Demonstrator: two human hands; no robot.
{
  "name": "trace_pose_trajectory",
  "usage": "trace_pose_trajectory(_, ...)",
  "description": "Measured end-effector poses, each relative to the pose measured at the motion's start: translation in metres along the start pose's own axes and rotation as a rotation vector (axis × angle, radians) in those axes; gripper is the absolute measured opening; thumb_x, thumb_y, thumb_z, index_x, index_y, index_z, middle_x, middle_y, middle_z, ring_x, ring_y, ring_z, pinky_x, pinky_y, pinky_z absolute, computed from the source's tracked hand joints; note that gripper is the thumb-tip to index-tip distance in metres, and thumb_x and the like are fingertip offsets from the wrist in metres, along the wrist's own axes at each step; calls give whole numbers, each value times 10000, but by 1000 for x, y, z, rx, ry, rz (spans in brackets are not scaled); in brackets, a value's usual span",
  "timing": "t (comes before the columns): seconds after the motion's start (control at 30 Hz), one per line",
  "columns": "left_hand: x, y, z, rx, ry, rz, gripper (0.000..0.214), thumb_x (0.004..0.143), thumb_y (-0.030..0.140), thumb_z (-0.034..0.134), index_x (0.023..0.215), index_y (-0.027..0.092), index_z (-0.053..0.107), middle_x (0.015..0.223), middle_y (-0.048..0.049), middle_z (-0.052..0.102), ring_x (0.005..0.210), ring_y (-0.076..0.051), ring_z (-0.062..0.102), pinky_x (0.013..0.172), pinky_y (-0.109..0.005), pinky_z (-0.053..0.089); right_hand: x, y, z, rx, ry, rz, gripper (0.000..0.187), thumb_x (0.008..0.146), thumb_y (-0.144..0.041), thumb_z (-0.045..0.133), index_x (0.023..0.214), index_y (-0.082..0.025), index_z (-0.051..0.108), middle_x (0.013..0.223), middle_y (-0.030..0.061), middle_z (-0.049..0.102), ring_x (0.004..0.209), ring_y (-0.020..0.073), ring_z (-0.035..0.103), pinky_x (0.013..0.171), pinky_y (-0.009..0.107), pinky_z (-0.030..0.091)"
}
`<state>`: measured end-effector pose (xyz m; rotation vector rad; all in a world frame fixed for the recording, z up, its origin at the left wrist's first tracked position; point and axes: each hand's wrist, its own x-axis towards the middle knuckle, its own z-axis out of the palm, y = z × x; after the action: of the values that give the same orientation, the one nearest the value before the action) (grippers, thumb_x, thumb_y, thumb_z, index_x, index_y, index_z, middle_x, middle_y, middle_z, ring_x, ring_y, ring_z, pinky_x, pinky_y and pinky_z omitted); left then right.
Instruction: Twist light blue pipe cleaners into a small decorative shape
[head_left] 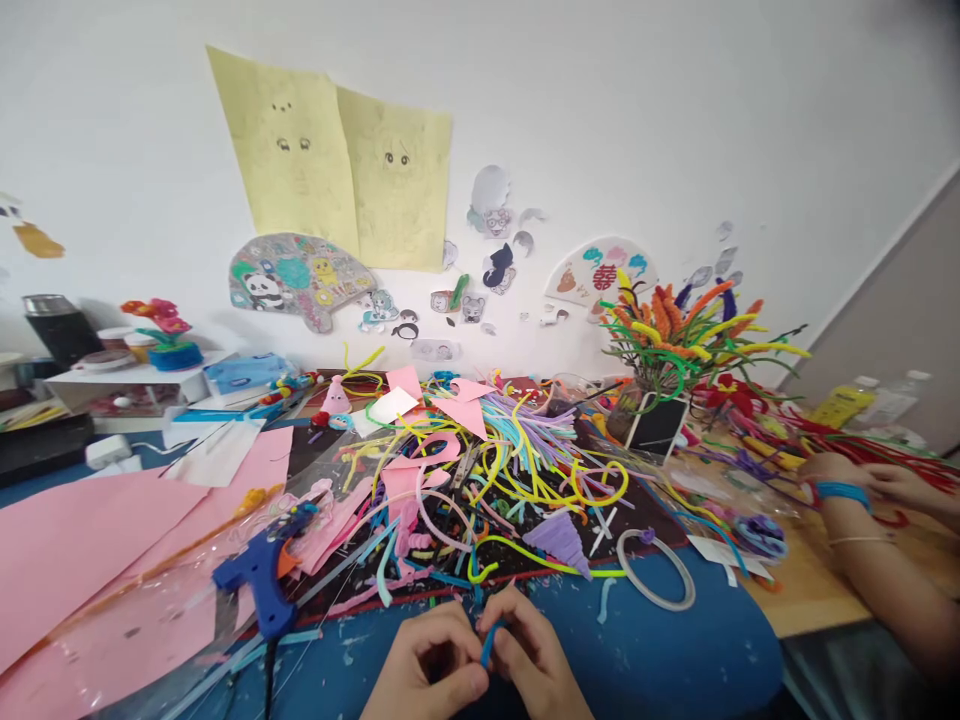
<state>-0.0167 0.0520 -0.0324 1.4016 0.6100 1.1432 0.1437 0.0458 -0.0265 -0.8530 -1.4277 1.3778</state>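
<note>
1. Your right hand [529,652] pinches a small blue strip [490,645] between thumb and finger; the strip slants, low and central, in front of the heap of pipe cleaners [525,440].
2. Your left hand [429,655] is curled, its thumb and finger close to the strip's lower end; whether they grip it too, you cannot tell from this view.
3. The step in hand looks like close fingertip work on that strip; the next move seems to call for a steady pinch and light pressure, since so small a piece could slip.
4. The blue glue gun [262,580] lies to your left; a pale ring [684,590] lies to your right.
</note>
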Motion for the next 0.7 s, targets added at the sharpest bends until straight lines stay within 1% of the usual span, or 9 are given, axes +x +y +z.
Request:
trace_pose_trajectory(0.1,-1,-7,-2,-79,11,26,148,751,311,714,724,166,694,681,-16,547,658,-132,500,612,-231,367,1,0,2,-21,-2,30,340,897,-515,454,872,-190,549,637,-25,478,555,91,421,525,205,324)
trace_pose_trajectory(0.17,-2,-11,-3,-129,43,42,130,754,302,711,734,174,696,687,-15,553,649,-132,516,598,-225,375,2,0,4,-58,-11,30,364,905,-521,429,882,-185,568,601,-24,488,533,93,422,510,205,322)
trace_pose_trajectory(0.23,-4,-11,-4,-160,131,66,134,749,307,715,721,177,696,674,-6,540,623,-120,508,572,-210,367,3,-2,7,-129,-31,33,379,911,-513,417,885,-180,597,561,-21,507,516,97,437,518,212,331)
trace_pose_trajectory(0.37,-5,-2,0,-164,374,56,234,708,388,741,654,166,692,638,7,510,588,-102,457,562,-204,361,4,-8,11,-284,-75,34,407,911,-509,406,880,-180,645,494,-18,533,480,105,464,545,224,354)
trace_pose_trajectory(0.47,-5,6,8,-190,444,61,319,682,451,745,605,151,669,612,11,510,546,-84,433,525,-188,349,3,-9,11,-328,-76,39,439,903,-526,400,836,-174,655,472,-17,525,466,108,476,531,219,359)
trace_pose_trajectory(0.5,-5,8,11,-200,458,66,313,678,450,749,619,153,669,604,13,518,528,-78,431,502,-178,341,3,-8,11,-327,-66,47,448,902,-532,399,821,-172,653,465,-19,516,459,106,475,522,217,356)
trace_pose_trajectory(0.57,-5,9,17,-217,512,69,248,687,419,753,741,185,694,601,20,556,496,-69,447,466,-160,340,3,-4,10,-297,-42,54,469,901,-545,389,801,-164,644,458,-26,500,428,95,459,492,210,338)
trace_pose_trajectory(0.63,-5,9,21,-216,566,82,218,715,387,741,855,222,710,619,24,606,465,-59,475,466,-158,375,3,1,10,-263,-26,47,483,901,-547,387,788,-152,640,457,-30,488,396,81,437,468,206,320)
trace_pose_trajectory(0.7,-7,7,22,-202,576,110,186,739,376,723,848,225,731,638,19,641,444,-50,502,503,-172,425,5,4,10,-244,0,41,479,903,-536,397,809,-140,649,450,-34,471,386,76,429,457,203,311)
